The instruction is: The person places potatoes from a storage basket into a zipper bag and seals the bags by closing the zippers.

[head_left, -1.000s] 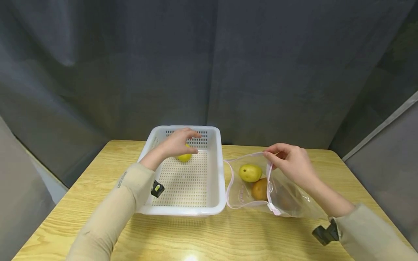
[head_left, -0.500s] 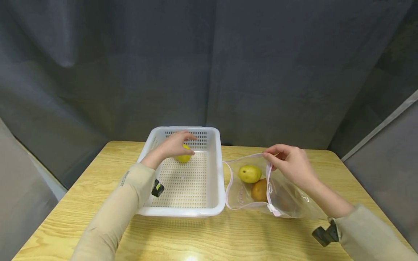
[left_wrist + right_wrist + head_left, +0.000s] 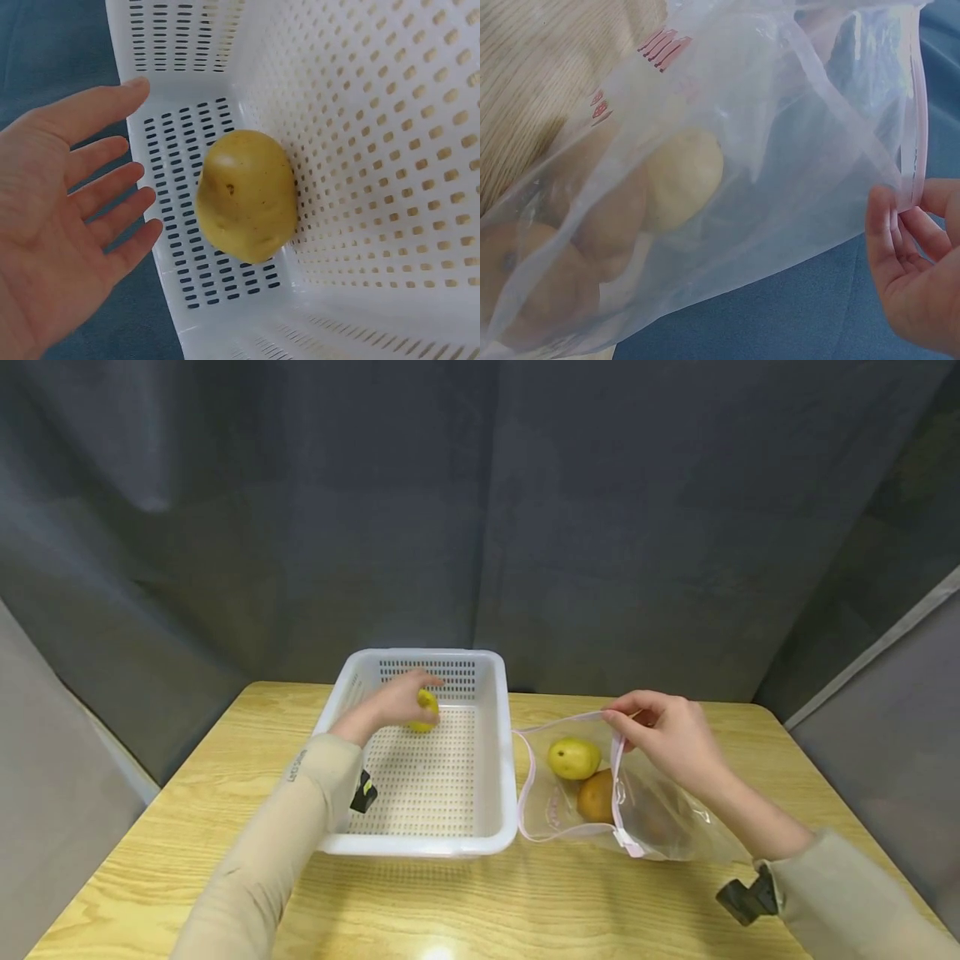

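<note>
Potato point(image 3: 247, 196) looks firm, smooth, modestly heavy; its broad middle seems the best hold. Left hand point(image 3: 56, 244) is spread near it; right hand point(image 3: 924, 292) pinches the bag point(image 3: 780, 195).

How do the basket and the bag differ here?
The basket is white with rows of holes; the bag is see-through with a pink edge.
The basket looks stiff and stands by itself; the bag is limp, its edge pinched by the right hand.
The basket holds one yellow fruit; the bag holds another yellow fruit and brown fruit.
Both are open and rest on the table.
</note>
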{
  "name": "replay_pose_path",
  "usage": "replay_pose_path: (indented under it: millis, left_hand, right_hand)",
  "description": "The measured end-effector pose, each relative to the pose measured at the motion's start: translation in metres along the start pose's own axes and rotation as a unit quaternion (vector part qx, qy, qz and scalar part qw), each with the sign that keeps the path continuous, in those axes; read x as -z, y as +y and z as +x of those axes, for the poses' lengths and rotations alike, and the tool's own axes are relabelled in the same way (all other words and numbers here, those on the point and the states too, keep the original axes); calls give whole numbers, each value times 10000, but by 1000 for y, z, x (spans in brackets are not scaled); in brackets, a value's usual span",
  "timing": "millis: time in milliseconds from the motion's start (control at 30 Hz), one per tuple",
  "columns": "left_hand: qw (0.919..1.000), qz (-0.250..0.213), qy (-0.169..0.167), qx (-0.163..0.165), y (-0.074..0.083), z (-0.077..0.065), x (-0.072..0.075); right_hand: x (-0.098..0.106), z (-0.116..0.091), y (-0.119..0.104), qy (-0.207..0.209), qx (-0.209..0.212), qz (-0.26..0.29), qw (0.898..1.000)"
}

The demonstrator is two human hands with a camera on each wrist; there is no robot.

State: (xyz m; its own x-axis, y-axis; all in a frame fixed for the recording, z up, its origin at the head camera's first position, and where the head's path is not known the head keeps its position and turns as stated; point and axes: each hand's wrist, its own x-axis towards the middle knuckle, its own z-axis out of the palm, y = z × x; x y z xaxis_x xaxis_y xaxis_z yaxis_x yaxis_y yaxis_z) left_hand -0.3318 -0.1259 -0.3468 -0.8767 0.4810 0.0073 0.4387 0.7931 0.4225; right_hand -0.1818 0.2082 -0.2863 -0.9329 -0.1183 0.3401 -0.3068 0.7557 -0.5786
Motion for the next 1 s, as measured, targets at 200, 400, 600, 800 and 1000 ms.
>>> replay_pose_path:
  millis: [200,400,600,800,1000]
  left_hand:
    - [10000,12,6,79,-6,0,-4]
    - [9997,192,17,140,-11,1,-4]
    - [9990,387,49,206,-20,0,-8]
    - [9988,295,118,366,-30,1,-12]
    - [9989,305,70,340,-34,2,-14]
  right_hand:
    - [0,0,0,28,39,-12,10000]
    - [0,0,-1,11,-1,-50,10000]
    - [0,-1,-2,-31,-50,-69,10000]
    - [-1,0,-2,-24,-23,-43,10000]
    - [-1,-1,-2,-66,-62,-21,10000]
